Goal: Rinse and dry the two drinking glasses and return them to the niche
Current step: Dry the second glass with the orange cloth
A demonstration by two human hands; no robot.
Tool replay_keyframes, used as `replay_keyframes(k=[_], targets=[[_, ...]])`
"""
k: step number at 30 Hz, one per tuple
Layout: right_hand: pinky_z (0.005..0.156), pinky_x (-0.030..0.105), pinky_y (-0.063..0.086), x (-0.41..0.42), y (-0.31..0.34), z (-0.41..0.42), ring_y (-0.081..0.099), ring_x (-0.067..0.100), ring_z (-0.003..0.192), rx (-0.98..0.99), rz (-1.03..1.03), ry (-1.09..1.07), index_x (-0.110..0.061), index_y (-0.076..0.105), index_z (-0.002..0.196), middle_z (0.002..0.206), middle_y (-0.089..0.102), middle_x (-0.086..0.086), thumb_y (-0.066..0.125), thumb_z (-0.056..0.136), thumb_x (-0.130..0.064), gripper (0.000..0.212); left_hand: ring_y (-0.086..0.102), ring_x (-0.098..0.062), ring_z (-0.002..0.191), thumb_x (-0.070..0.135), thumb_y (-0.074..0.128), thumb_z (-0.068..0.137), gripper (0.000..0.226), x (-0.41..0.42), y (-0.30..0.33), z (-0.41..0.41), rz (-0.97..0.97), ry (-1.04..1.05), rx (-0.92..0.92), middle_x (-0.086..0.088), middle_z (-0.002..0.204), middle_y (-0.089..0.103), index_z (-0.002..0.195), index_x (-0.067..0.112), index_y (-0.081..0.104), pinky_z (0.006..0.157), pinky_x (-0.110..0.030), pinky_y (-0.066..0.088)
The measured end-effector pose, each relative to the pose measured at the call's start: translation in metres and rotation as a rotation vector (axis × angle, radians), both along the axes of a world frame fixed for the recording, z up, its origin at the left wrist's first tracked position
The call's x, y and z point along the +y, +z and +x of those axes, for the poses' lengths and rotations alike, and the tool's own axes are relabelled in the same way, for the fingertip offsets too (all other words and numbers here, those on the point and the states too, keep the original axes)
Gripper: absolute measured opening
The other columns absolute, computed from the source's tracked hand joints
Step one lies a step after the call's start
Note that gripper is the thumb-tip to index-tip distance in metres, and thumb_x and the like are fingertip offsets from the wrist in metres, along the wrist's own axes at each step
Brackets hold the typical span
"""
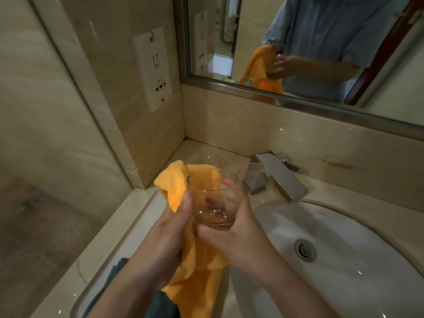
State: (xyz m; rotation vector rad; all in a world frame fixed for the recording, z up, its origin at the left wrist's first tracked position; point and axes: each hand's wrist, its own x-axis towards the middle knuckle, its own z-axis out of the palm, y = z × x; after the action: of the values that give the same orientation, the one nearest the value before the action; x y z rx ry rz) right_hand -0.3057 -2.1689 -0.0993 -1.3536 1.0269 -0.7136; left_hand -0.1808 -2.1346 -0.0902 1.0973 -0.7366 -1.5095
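Observation:
A clear drinking glass [212,199] is held over the counter's left part, tilted with its mouth away from me. My right hand [231,228] grips it from the right, fingers curled round its side and base. My left hand [171,230] holds an orange cloth [192,278] against the glass's left side, thumb on the cloth. The cloth wraps behind the glass and hangs down between my forearms. A second clear glass [203,159] stands on the counter behind, in the corner, partly hidden by the cloth.
A chrome faucet [275,175] stands right of the glasses, above a white basin [344,260] with a metal drain [305,250]. A mirror [321,42] runs along the back wall. A wall socket plate [153,67] is on the left panel. Dark teal fabric [114,276] lies at the lower left.

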Motion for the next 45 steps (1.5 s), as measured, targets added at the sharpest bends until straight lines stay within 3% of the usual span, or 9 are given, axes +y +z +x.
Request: replay_keyframes(k=[4, 7, 11, 19, 23, 27, 34, 40, 45], targets=[[0.086, 0.021, 0.047, -0.006, -0.001, -0.002, 0.054, -0.001, 0.1, 0.202, -0.009, 0.063, -0.052, 0.016, 0.127, 0.109, 0.053, -0.017, 0.077, 0.072, -0.035, 0.084, 0.05, 0.009, 0.115, 0.07, 0.046, 0.071, 0.068, 0.003, -0.001, 0.003, -0.153, -0.035, -0.499, 0.026, 0.123, 0.053, 0.131, 0.041, 0.033, 0.106, -0.02, 0.037], [0.087, 0.029, 0.052, -0.009, -0.01, -0.001, 0.058, 0.006, 0.104, 0.381, -0.253, 0.109, -0.037, 0.027, 0.129, 0.112, 0.056, -0.011, 0.074, 0.07, -0.039, 0.076, 0.038, 0.008, 0.116, 0.071, 0.035, 0.075, 0.053, 0.001, -0.003, 0.006, -0.402, -0.12, -1.016, 0.021, 0.12, 0.042, 0.119, 0.041, 0.036, 0.094, -0.007, 0.031], [0.099, 0.029, 0.041, -0.002, -0.005, 0.0, 0.041, 0.016, 0.117, 0.727, -0.545, 0.229, -0.031, 0.03, 0.134, 0.124, 0.041, -0.003, 0.066, 0.079, -0.029, 0.065, 0.043, 0.006, 0.095, 0.078, 0.02, 0.075, 0.07, -0.011, -0.005, 0.011, -0.382, -0.056, -1.295, 0.015, 0.114, 0.04, 0.12, 0.03, 0.044, 0.079, -0.008, 0.037], [0.102, 0.032, 0.032, 0.001, 0.002, 0.001, 0.035, 0.02, 0.122, 0.912, -0.66, 0.236, -0.029, 0.013, 0.142, 0.131, 0.039, -0.001, 0.066, 0.079, -0.034, 0.082, 0.055, -0.007, 0.072, 0.049, 0.05, 0.086, 0.026, -0.027, -0.011, 0.003, 0.025, 0.262, -0.945, 0.006, 0.077, 0.06, 0.085, 0.024, 0.057, 0.066, -0.027, 0.047], [0.099, 0.025, 0.037, -0.003, 0.006, -0.004, 0.037, 0.01, 0.123, 0.63, -0.359, 0.085, -0.041, 0.01, 0.142, 0.131, 0.042, -0.01, 0.076, 0.063, -0.055, 0.103, 0.064, -0.02, 0.069, 0.037, 0.062, 0.084, 0.016, -0.032, -0.008, 0.006, 0.168, 0.395, -0.575, -0.004, 0.074, 0.067, 0.079, 0.022, 0.061, 0.061, -0.032, 0.052], [0.086, 0.012, 0.038, 0.004, 0.0, -0.004, 0.04, -0.002, 0.115, 0.334, -0.223, -0.084, -0.048, 0.02, 0.134, 0.123, 0.037, -0.022, 0.074, 0.063, -0.056, 0.09, 0.068, -0.024, 0.066, 0.035, 0.062, 0.084, 0.019, -0.032, -0.008, 0.006, 0.244, 0.441, -0.345, -0.009, 0.073, 0.069, 0.087, 0.017, 0.064, 0.06, -0.033, 0.052], [0.079, 0.027, 0.055, -0.002, 0.004, -0.007, 0.063, 0.008, 0.096, 0.259, -0.083, -0.056, -0.039, 0.04, 0.106, 0.11, 0.058, -0.01, 0.064, 0.049, -0.077, 0.072, 0.064, -0.019, 0.07, 0.043, 0.05, 0.088, 0.019, -0.023, 0.005, -0.002, 0.023, 0.473, -0.587, -0.002, 0.072, 0.065, 0.078, 0.028, 0.057, 0.07, -0.042, 0.055], [0.05, 0.025, 0.053, -0.008, 0.019, -0.015, 0.066, 0.018, 0.056, -0.116, 0.539, 0.039, -0.015, 0.062, 0.107, 0.077, 0.072, 0.006, 0.052, 0.073, -0.064, 0.06, 0.055, 0.005, 0.065, 0.043, 0.057, 0.083, 0.018, -0.011, 0.011, -0.009, -0.39, 0.369, -0.931, 0.022, 0.071, 0.059, 0.073, 0.032, 0.047, 0.052, -0.01, 0.042], [0.078, 0.028, 0.057, 0.004, 0.012, -0.016, 0.069, 0.014, 0.09, -0.055, 0.227, 0.072, -0.047, 0.03, 0.127, 0.113, 0.064, -0.006, 0.068, 0.06, -0.064, 0.079, 0.062, -0.014, 0.069, 0.036, 0.061, 0.082, 0.013, -0.025, 0.021, 0.004, -0.05, 0.486, -0.633, 0.005, 0.07, 0.063, 0.072, 0.03, 0.056, 0.065, -0.035, 0.051]])
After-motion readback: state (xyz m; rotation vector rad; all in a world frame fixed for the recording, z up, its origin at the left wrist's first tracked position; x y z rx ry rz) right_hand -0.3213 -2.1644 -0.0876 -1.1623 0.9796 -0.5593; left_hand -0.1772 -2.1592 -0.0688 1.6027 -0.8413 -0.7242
